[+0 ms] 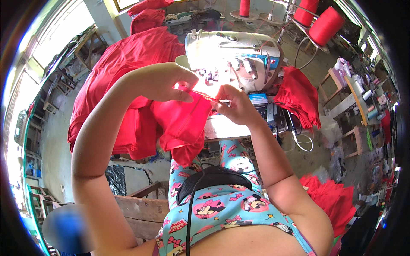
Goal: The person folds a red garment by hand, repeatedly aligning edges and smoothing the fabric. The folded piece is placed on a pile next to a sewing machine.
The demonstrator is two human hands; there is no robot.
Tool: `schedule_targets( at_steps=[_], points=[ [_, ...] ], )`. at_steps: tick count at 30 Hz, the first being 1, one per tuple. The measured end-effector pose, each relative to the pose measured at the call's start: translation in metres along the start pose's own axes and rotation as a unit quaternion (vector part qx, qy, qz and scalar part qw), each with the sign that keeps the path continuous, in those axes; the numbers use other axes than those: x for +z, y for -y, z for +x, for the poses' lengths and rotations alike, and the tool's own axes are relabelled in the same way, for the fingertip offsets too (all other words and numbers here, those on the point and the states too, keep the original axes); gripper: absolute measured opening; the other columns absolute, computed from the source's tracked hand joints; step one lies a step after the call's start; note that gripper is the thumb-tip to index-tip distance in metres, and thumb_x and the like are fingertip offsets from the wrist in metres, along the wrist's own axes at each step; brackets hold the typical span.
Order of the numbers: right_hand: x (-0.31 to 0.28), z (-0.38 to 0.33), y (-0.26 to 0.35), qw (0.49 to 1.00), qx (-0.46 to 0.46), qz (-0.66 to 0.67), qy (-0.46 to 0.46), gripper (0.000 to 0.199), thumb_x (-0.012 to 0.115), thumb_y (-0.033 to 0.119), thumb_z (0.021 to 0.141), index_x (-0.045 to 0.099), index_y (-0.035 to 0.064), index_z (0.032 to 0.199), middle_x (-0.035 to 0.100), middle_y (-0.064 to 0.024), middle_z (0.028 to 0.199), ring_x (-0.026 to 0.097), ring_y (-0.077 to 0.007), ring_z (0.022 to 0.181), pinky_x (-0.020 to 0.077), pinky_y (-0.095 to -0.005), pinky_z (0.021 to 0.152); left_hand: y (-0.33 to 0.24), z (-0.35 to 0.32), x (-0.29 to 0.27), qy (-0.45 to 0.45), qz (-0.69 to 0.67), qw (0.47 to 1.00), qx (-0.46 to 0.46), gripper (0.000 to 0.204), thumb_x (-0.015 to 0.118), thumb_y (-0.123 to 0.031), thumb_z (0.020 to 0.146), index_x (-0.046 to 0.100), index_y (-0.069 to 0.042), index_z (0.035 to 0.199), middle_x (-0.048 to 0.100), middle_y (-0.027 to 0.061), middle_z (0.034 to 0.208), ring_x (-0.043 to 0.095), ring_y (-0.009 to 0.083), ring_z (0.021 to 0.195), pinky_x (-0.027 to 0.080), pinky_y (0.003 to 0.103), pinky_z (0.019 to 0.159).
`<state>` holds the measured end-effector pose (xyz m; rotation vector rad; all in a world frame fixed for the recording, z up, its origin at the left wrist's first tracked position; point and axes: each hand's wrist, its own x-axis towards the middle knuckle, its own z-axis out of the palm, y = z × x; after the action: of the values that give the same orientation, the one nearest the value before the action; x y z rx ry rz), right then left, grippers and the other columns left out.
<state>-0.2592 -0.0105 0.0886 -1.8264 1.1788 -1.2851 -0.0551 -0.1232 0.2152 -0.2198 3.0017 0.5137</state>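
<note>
Fingers (221,91) of the right hand (241,109) are closed in a pinch on the right end of the upper edge of a red cloth (183,121), held above the near edge of the table (228,129); those of the left hand (164,81) curve around its left end, thumb and forefinger a little apart, and whether they grip firmly cannot be told. Below the hands, the cloth hangs toward the person's lap. Just beyond them stands a pale sewing machine (235,46), its lamp glaring over the work. At far right, a thread stand (320,46) carries large cones of red thread (326,26). Left of the machine, a broad heap of red fabric (124,100) spreads out and droops; right of it, a second red bundle (299,98) hangs beside a small device with a lit blue screen (258,99). Among containers, clear plastic bags (336,160) stand on the floor at right, their contents too indistinct to identify; near them lies a red pile (331,200). Black crumpled plastic (115,179), possibly a bag, lies at left beyond a wooden bench (143,209); its contents are hidden.
</note>
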Motion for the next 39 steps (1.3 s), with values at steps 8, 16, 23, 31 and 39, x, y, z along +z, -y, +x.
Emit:
schedule_targets(
  at_steps=[8,16,23,31,39],
  points=[
    [0.01,-0.001,0.007,0.998,-0.029,0.047,-0.017,0.021,0.065,0.005,0.083,0.05,0.0067,0.097,0.056,-0.0005,0.083,0.061,-0.008,0.088,0.0485,-0.025,0.066,-0.01,0.001,0.004,0.016,-0.012,1.0,-0.011,0.029,0.066,-0.027,0.082,0.065,-0.005,0.101,0.065,0.0134,0.084,0.062,0.0277,0.078,0.048,0.037,0.072],
    [0.023,0.001,0.002,0.977,-0.041,-0.061,-0.199,0.016,0.058,0.004,0.082,0.058,0.0053,0.098,0.065,-0.0108,0.086,0.066,-0.0209,0.085,0.0527,-0.0328,0.071,-0.014,-0.002,0.015,-0.131,0.047,0.99,0.0,0.029,0.063,-0.016,0.083,0.051,0.002,0.065,0.05,0.0121,0.062,0.05,0.0265,0.057,0.041,0.037,0.057],
    [0.116,0.039,-0.022,0.983,-0.067,-0.155,0.075,0.022,0.058,0.017,0.077,0.063,0.0074,0.096,0.065,-0.0174,0.09,0.064,-0.0329,0.083,0.0507,-0.0403,0.072,0.002,-0.002,0.007,-0.253,-0.023,0.966,-0.05,0.034,0.063,-0.014,0.084,0.044,-0.002,0.058,0.037,0.006,0.05,0.037,0.0184,0.047,0.034,0.036,0.049],
    [0.158,0.011,-0.053,0.984,-0.11,-0.116,0.076,0.019,0.059,0.011,0.074,0.063,0.0057,0.092,0.061,-0.0161,0.084,0.059,-0.0337,0.08,0.0498,-0.0402,0.071,-0.02,-0.032,0.099,0.018,0.124,0.991,-0.04,0.019,0.065,-0.024,0.076,0.066,-0.011,0.063,0.062,0.0051,0.065,0.061,0.0263,0.065,0.047,0.038,0.061],
    [0.072,-0.001,-0.071,0.946,-0.118,-0.197,-0.228,0.015,0.057,0.003,0.071,0.062,0.0013,0.084,0.059,-0.0152,0.08,0.057,-0.0335,0.077,0.049,-0.0403,0.07,-0.021,-0.033,0.069,-0.152,0.034,0.986,0.052,0.027,0.069,-0.01,0.07,0.049,-0.006,0.053,0.049,0.006,0.058,0.056,0.0266,0.058,0.043,0.039,0.054]
  ],
)
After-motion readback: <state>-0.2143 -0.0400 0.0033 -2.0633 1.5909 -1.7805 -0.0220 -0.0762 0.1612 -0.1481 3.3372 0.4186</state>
